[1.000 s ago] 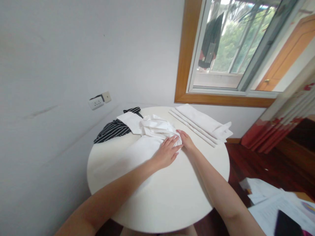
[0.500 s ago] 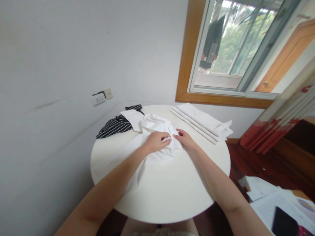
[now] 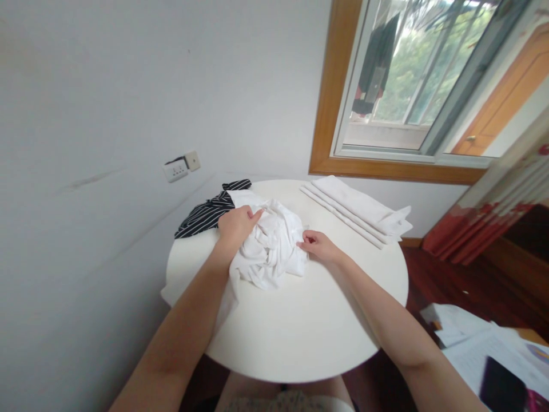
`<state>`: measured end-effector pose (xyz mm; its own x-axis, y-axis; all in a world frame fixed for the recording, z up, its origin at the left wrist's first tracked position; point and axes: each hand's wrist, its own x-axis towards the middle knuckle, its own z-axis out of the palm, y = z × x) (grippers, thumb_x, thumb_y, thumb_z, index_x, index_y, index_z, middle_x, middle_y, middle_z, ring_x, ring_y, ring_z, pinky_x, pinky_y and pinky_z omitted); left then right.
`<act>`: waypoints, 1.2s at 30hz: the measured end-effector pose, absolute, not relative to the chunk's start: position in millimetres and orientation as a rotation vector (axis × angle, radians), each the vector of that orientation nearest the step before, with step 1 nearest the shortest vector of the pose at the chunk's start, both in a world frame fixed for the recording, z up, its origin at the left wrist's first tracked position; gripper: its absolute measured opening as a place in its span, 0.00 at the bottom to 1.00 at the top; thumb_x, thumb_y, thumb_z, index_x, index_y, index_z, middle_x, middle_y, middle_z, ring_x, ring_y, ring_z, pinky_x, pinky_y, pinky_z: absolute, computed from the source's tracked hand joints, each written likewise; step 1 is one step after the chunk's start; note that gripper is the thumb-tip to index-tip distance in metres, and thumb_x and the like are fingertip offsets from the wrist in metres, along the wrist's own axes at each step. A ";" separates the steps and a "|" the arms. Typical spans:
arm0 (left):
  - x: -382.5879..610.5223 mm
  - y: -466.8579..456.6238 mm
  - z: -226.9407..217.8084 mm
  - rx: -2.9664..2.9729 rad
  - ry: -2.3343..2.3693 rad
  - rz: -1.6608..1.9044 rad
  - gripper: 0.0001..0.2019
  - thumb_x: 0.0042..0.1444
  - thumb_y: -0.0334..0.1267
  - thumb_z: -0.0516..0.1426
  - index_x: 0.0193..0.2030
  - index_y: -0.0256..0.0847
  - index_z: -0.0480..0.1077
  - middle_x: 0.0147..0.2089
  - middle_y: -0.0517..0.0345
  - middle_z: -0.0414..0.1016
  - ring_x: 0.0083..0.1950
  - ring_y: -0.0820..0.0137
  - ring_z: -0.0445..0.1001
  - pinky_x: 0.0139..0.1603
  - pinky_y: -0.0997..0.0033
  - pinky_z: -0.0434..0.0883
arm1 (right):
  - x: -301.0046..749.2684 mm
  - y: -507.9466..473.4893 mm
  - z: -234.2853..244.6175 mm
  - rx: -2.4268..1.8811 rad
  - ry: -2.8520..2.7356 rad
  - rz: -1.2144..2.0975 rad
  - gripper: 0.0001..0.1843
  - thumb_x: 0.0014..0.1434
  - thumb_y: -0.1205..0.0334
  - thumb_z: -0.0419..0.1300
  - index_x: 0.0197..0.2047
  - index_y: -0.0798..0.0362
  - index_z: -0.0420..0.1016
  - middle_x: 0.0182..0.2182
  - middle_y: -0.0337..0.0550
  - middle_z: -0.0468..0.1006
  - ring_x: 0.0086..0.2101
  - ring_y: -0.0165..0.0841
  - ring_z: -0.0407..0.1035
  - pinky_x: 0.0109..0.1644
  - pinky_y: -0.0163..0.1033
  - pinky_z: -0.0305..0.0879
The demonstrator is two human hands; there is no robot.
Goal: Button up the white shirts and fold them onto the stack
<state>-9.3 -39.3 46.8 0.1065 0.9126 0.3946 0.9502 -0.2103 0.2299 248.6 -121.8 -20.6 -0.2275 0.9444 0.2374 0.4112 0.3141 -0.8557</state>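
Note:
A crumpled white garment [image 3: 272, 246] lies bunched in the middle of the round white table [image 3: 295, 332], and part of it trails left under my left forearm. My left hand [image 3: 235, 228] is at its upper left side, thumb and fingers closed on the fabric, with some fingertips hidden. At the garment's right edge, my right hand [image 3: 321, 246] pinches a bit of cloth between thumb and fingers. Behind my left hand is a black garment with white stripes [image 3: 203, 217], partly under the white fabric.
Folded white cloths [image 3: 354, 209] lie stacked at the table's back right. A wall with a socket [image 3: 175, 170] borders the left, and a wood-framed window [image 3: 319, 114] stands behind. Papers [image 3: 472, 343] and a dark phone [image 3: 501, 386] are at the lower right.
My left hand has moved left and away from me, apart from the right hand. Between them the white garment is more spread out. The right hand stays at its right edge.

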 end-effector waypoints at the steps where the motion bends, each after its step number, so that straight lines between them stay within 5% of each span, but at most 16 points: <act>1: -9.5 -39.0 46.7 -2.243 -1.929 -0.730 0.31 0.58 0.68 0.45 0.34 0.43 0.77 0.35 0.45 0.80 0.40 0.54 0.77 0.37 0.63 0.64 | 248.2 -122.2 -19.7 -1.224 -1.799 0.826 0.27 0.55 0.40 0.61 0.23 0.50 0.54 0.21 0.31 0.52 0.24 0.25 0.49 0.27 0.33 0.45; 7: -12.3 -37.3 44.3 -2.270 -2.001 -0.695 0.33 0.57 0.69 0.46 0.33 0.41 0.76 0.36 0.42 0.78 0.42 0.52 0.76 0.41 0.59 0.67 | 244.5 -120.5 -23.0 -1.293 -1.809 0.604 0.27 0.62 0.40 0.52 0.21 0.51 0.55 0.21 0.34 0.54 0.25 0.27 0.51 0.29 0.35 0.47; 11: -10.1 -35.0 37.7 -2.281 -1.699 -0.914 0.25 0.59 0.59 0.54 0.47 0.39 0.75 0.49 0.40 0.74 0.52 0.50 0.72 0.50 0.55 0.68 | 240.1 -117.1 -24.1 -1.394 -1.751 0.409 0.24 0.65 0.44 0.49 0.23 0.51 0.62 0.22 0.36 0.61 0.26 0.29 0.56 0.31 0.36 0.52; 16: -2.6 -26.4 22.1 -2.609 -1.140 -0.969 0.16 0.66 0.43 0.49 0.53 0.46 0.74 0.61 0.49 0.69 0.65 0.57 0.61 0.67 0.50 0.58 | 233.5 -111.4 -24.4 -1.393 -1.621 0.129 0.19 0.66 0.48 0.52 0.44 0.51 0.77 0.38 0.48 0.75 0.40 0.38 0.68 0.49 0.44 0.64; 24: 2.4 -22.9 17.6 -2.823 -0.967 -0.924 0.15 0.66 0.44 0.48 0.50 0.43 0.73 0.59 0.49 0.71 0.65 0.59 0.61 0.69 0.52 0.56 | 215.2 -99.8 -36.9 -1.248 -1.718 0.117 0.17 0.63 0.53 0.59 0.52 0.49 0.75 0.56 0.52 0.70 0.58 0.42 0.62 0.64 0.49 0.56; 30: 0.2 -24.9 27.7 -2.872 -0.866 -1.107 0.12 0.65 0.43 0.48 0.43 0.42 0.71 0.48 0.50 0.75 0.55 0.62 0.68 0.62 0.56 0.64 | 215.8 -107.3 -20.2 -1.184 -1.549 0.349 0.15 0.59 0.46 0.58 0.34 0.50 0.70 0.37 0.45 0.75 0.43 0.38 0.67 0.53 0.44 0.62; 36: -11.5 -19.4 30.4 -2.766 -1.077 -1.311 0.12 0.65 0.44 0.46 0.39 0.42 0.67 0.41 0.52 0.73 0.46 0.63 0.70 0.52 0.62 0.67 | 238.7 -118.1 -1.4 -1.031 -1.078 0.803 0.19 0.52 0.46 0.59 0.28 0.48 0.56 0.23 0.34 0.61 0.27 0.30 0.60 0.32 0.35 0.59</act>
<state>-11.5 -19.4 30.4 0.4546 0.6059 0.6529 0.5225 -0.7750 0.3554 238.7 -118.1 -1.4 0.2927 0.9053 0.3078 -0.0357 0.3320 -0.9426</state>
